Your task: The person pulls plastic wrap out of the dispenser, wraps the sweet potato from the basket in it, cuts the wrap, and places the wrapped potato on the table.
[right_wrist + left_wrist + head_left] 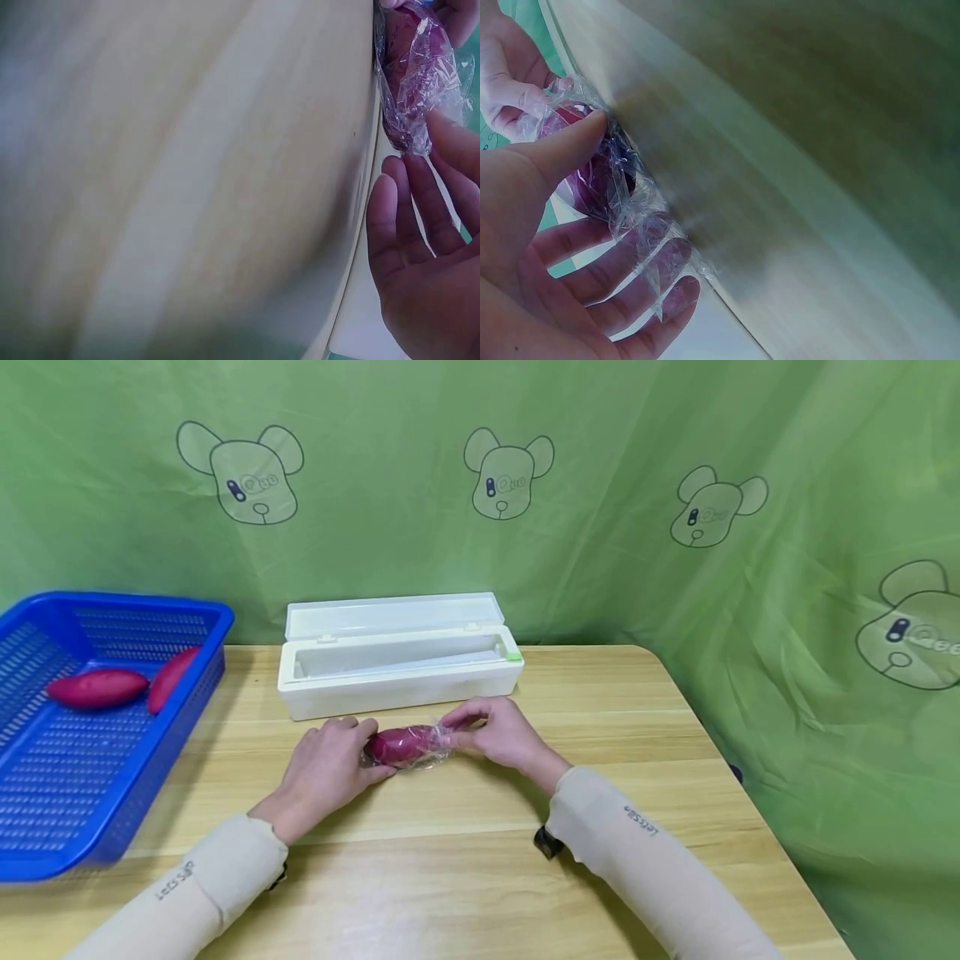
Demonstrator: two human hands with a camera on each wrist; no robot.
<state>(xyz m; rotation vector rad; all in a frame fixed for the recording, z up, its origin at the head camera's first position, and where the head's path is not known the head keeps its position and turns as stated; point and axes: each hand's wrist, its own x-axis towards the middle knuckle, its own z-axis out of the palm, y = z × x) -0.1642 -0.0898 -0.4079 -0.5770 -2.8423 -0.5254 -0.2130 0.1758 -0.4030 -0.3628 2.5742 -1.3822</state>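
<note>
Between the two hands is a red-skinned sweet potato wrapped in clear cling film, low over the table. My left hand holds its left end; in the left wrist view the thumb lies across the wrapped side, and loose film hangs over the other fingers. My right hand pinches the gathered film at the right end. In the right wrist view the right thumb presses the bunched film against the fingers.
Behind the hands stands a white cling film box with its lid raised. At the left, a blue plastic basket holds two more sweet potatoes. A green curtain hangs behind the wooden table.
</note>
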